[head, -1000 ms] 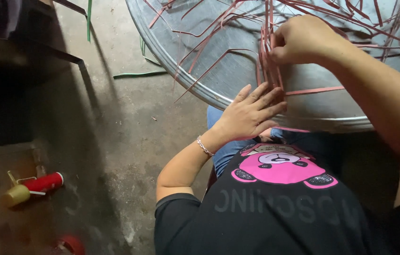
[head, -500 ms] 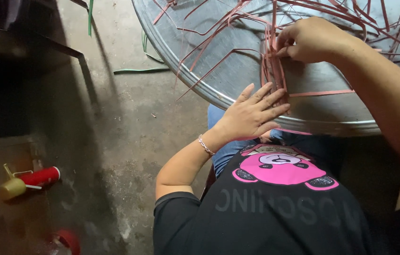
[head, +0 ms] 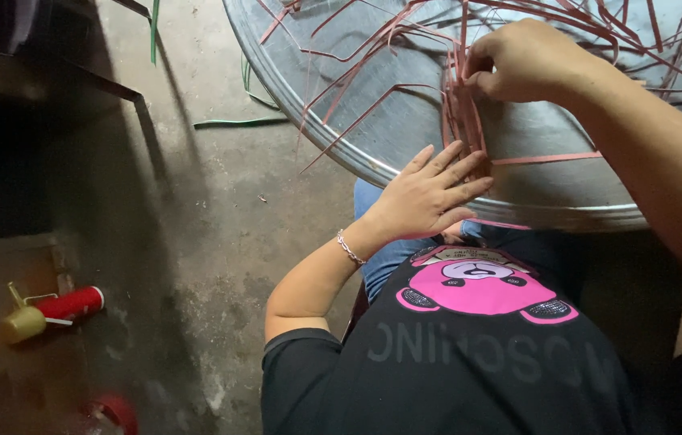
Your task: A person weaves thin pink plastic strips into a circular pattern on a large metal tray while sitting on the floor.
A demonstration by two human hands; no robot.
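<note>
left hand [head: 426,197] lies flat, fingers spread, pressing the pink strips [head: 460,121] at the near edge of the round metal tray [head: 373,137]; right hand [head: 522,60] pinches the same strips just above it, farther in.

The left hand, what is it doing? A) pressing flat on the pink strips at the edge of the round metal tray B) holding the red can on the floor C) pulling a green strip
A: the left hand lies open, fingers spread, pressing on the pink strips at the rim of the round metal tray, while the right hand pinches strips above it.
</note>
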